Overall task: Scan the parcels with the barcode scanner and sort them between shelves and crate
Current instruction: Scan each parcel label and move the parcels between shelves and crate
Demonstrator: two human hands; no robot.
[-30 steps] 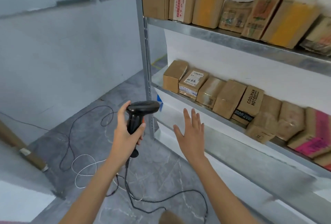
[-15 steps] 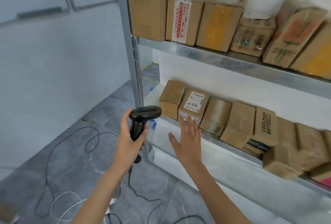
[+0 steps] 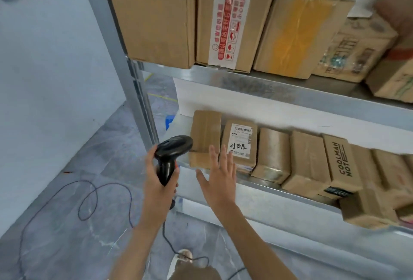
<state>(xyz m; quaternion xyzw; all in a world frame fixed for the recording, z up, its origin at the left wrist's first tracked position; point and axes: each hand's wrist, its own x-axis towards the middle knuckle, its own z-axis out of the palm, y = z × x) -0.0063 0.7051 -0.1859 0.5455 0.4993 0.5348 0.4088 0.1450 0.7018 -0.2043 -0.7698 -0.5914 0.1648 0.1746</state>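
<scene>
My left hand (image 3: 159, 187) grips the handle of a black barcode scanner (image 3: 171, 152), its head pointing right toward the lower shelf (image 3: 263, 187). My right hand (image 3: 220, 179) is open with fingers spread, just in front of the two leftmost parcels there: a plain brown box (image 3: 204, 132) and a box with a white barcode label (image 3: 242, 138). It holds nothing; whether it touches them I cannot tell. More cardboard parcels fill the lower shelf to the right, one printed COOLMAN NOTE (image 3: 342, 163). No crate is in view.
The upper shelf (image 3: 279, 88) carries larger boxes, one with red-printed tape (image 3: 230, 27). A grey metal upright (image 3: 131, 78) stands left of the shelves. The scanner's dark cable (image 3: 89, 199) loops over the grey floor at the left. A white wall runs along the left.
I have moved closer to the shelving and the view has lifted. Both hands have come nearer the leftmost parcels on the lower shelf. The left hand keeps hold of the scanner.
</scene>
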